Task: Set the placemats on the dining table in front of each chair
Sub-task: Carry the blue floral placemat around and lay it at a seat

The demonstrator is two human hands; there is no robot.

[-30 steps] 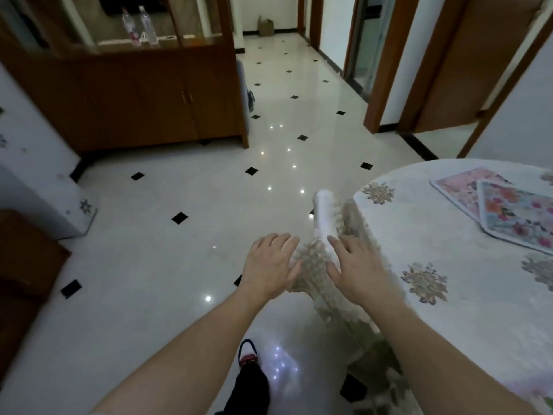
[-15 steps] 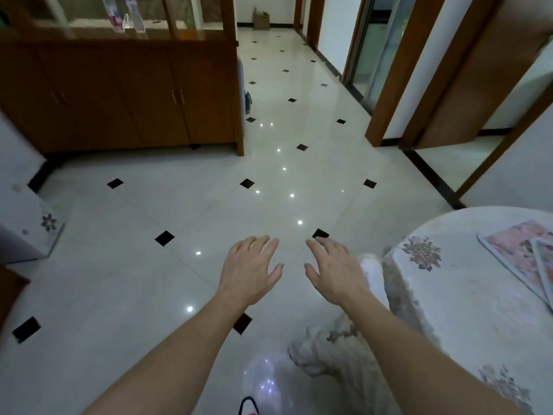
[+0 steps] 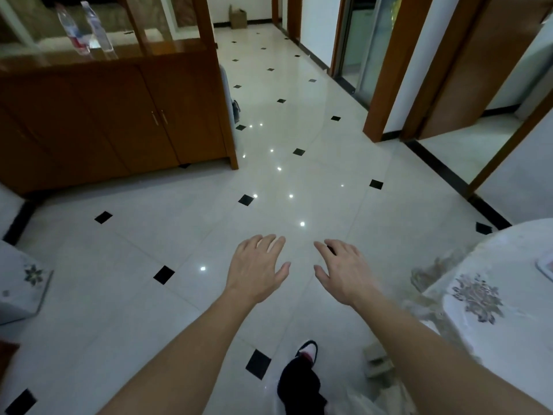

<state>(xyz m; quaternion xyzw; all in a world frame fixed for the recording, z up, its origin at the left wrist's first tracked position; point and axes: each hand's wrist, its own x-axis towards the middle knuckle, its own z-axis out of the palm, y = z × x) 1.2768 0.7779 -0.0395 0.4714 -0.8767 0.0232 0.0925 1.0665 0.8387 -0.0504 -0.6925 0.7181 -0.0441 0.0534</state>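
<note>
My left hand (image 3: 257, 265) and my right hand (image 3: 341, 269) hover side by side over the tiled floor, palms down, fingers spread, holding nothing. The round dining table (image 3: 508, 333) with its flowered cream tablecloth shows only at the right edge, to the right of my right forearm. A corner of a placemat (image 3: 545, 265) peeks in at the far right on the table. No chair is clearly in view.
A wooden cabinet (image 3: 119, 115) with plastic bottles (image 3: 85, 28) on top stands at the back left. White furniture (image 3: 21, 283) sits at the left edge. Wooden door frames (image 3: 392, 70) line the right. My foot in a shoe (image 3: 306, 351) is below.
Both hands let go of the white chair back by the table and opened. The view has swung left, so the table and placemats have slid almost out of frame.
</note>
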